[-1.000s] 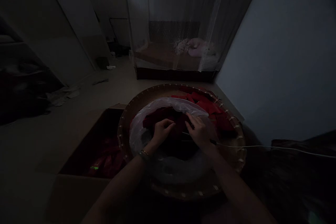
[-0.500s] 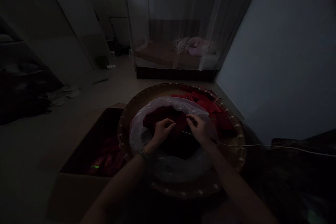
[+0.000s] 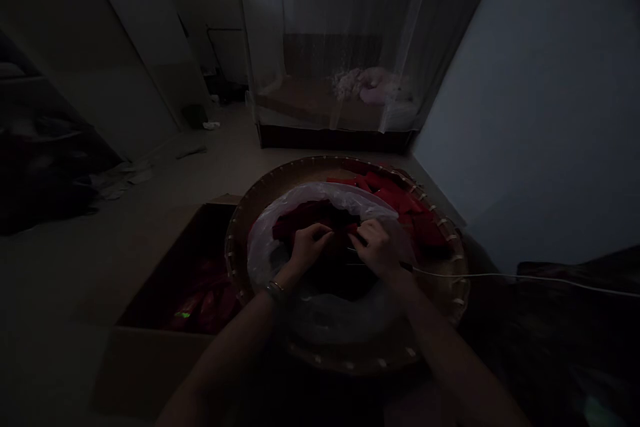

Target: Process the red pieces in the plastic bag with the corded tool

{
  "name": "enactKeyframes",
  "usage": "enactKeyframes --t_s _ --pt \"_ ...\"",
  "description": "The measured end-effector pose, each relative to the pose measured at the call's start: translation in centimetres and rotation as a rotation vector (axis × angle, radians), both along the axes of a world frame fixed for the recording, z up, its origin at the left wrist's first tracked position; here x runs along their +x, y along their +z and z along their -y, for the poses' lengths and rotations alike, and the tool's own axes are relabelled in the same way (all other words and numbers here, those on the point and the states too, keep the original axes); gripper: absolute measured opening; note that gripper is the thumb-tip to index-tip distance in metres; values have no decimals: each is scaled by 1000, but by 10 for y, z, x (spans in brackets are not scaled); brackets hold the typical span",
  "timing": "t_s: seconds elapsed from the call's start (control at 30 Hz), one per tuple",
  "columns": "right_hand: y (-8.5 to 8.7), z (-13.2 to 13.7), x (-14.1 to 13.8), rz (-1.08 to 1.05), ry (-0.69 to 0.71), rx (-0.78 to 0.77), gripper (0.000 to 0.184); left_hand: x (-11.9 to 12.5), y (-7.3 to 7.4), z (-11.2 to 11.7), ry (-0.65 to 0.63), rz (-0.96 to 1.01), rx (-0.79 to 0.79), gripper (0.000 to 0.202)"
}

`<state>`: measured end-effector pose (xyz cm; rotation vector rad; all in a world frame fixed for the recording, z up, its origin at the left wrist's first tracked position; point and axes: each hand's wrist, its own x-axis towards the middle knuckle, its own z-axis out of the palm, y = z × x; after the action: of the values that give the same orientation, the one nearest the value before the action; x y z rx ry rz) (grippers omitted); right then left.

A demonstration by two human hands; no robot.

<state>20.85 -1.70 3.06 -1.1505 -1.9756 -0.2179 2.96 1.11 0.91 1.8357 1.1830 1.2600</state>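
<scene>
The room is very dim. A round woven tray (image 3: 280, 187) lies on the floor before me. On it sits a clear plastic bag (image 3: 265, 247) holding dark red pieces (image 3: 305, 220). My left hand (image 3: 305, 250), with a bangle at the wrist, is inside the bag mouth, fingers curled on the red material. My right hand (image 3: 380, 247) is beside it, fingers bent and pinched on the same red stuff. More red pieces (image 3: 400, 203) lie loose on the tray's far right side.
An open cardboard box (image 3: 150, 347) with red items stands to the left of the tray. A white cable (image 3: 525, 278) runs off to the right. A netted bed frame (image 3: 330, 100) stands beyond, a wall rises at the right, and scraps litter the floor at the left.
Both hands have stayed in the bag; my right hand has drawn slightly closer to my left. The view has shifted a little.
</scene>
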Motion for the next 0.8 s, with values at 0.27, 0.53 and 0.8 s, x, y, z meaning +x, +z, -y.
enactKeyframes --t_s 0.27,0.53,0.8 --pt "1 1 -1 -71 9 -21 31 -2 -5 -1 -25 -13 21 7" --pt "12 3 4 -556 54 -596 30 -2 -6 -9 -80 156 -200 24" --pt "5 3 -1 -938 397 -1192 46 -3 7 -3 -253 183 -240 43"
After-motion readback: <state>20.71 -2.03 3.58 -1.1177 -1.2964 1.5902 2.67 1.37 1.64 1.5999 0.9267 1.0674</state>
